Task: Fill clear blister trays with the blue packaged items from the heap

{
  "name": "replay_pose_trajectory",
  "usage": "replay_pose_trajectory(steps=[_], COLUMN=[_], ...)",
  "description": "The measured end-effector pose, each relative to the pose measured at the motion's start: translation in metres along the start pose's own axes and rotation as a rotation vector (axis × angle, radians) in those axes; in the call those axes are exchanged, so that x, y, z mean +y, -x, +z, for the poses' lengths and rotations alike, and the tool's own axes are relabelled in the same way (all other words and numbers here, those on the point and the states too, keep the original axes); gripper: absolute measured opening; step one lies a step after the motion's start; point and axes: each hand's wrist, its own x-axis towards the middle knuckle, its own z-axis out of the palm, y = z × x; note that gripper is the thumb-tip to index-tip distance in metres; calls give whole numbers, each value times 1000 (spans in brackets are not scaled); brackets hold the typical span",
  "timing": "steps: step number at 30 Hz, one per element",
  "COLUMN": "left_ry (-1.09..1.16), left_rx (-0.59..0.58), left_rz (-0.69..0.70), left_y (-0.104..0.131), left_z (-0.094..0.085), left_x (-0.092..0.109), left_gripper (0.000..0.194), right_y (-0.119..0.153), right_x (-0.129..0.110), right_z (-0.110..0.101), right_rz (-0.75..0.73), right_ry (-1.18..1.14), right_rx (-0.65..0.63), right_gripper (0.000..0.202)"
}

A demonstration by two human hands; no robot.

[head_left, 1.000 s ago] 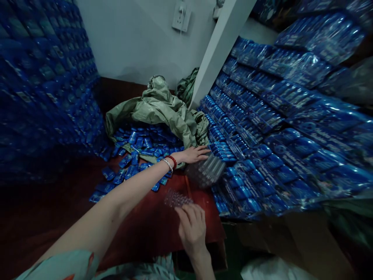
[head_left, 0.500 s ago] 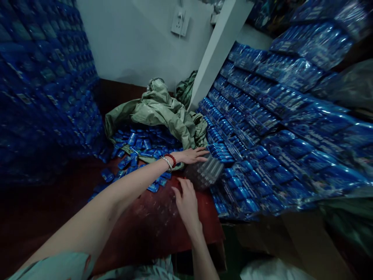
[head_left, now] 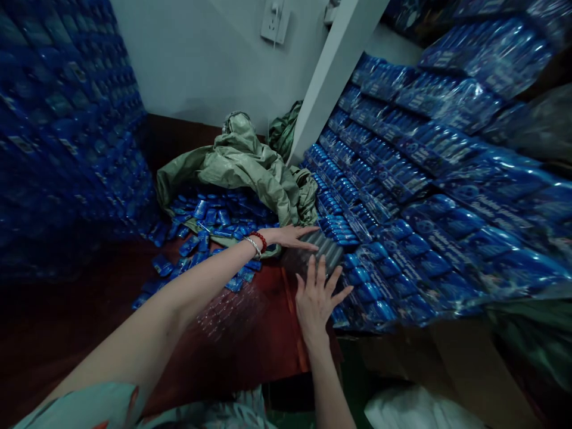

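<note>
My left hand [head_left: 292, 237] reaches out flat, fingers extended, at the upper left side of a clear ridged plastic tray or pack [head_left: 329, 252]. My right hand [head_left: 316, 299] is spread wide just in front of that ridged plastic, its fingertips at or over the near edge; whether they press on it I cannot tell. Small blue packets [head_left: 189, 245] lie loose to the left of my left hand, many inside the mouth of a green sack [head_left: 243, 161]. Another clear, shiny plastic piece [head_left: 230, 310] lies on the red table surface [head_left: 268, 351] under my left forearm.
Shrink-wrapped packs of blue items [head_left: 402, 238] are stacked along the right. A tall stack of blue packs [head_left: 67, 137] stands at left. Behind are a white post [head_left: 337, 77] and a wall socket [head_left: 273, 22]. White material [head_left: 415, 410] lies low at right.
My right hand has moved up and to the right, its fingers spreading apart beside the ridged plastic. My left hand stays nearly in place. The view has shifted slightly.
</note>
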Motion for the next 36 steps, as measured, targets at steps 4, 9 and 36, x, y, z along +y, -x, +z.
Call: replay_pose_trajectory(steps=[4,9,36], left_ry=[72,117,79], left_rx=[-56,-90,-67], left_rz=[-24,-50,111], left_y=[2,3,-5], left_z=[-3,-7,-7], left_x=[0,1,-13], left_gripper=[89,94,110], right_y=[14,17,20], right_x=[-6,-2,12], right_z=[-5,-2,-16], right_rz=[-19,55,-5], right_ry=[-7,31,-31], right_rx=[14,-9,6], right_gripper=[58,58,59])
